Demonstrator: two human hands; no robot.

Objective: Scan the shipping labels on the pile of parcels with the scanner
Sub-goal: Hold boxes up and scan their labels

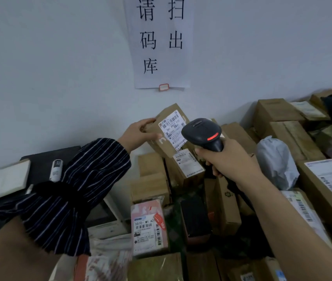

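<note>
The pile of parcels (151, 187) fills the corner. Above it the left hand (140, 132) grips a tilted box (168, 111), and the right hand (227, 157) grips the scanner (201, 132) beside its label (173, 128). So close and askew, I'd guess the barcode may misread.

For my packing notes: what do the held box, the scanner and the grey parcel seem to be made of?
Held box: brown matte cardboard, folded edges show. Scanner: probably black plastic, smooth with slight sheen. Grey parcel: likely thin plastic film, wrinkled and creased.
</note>
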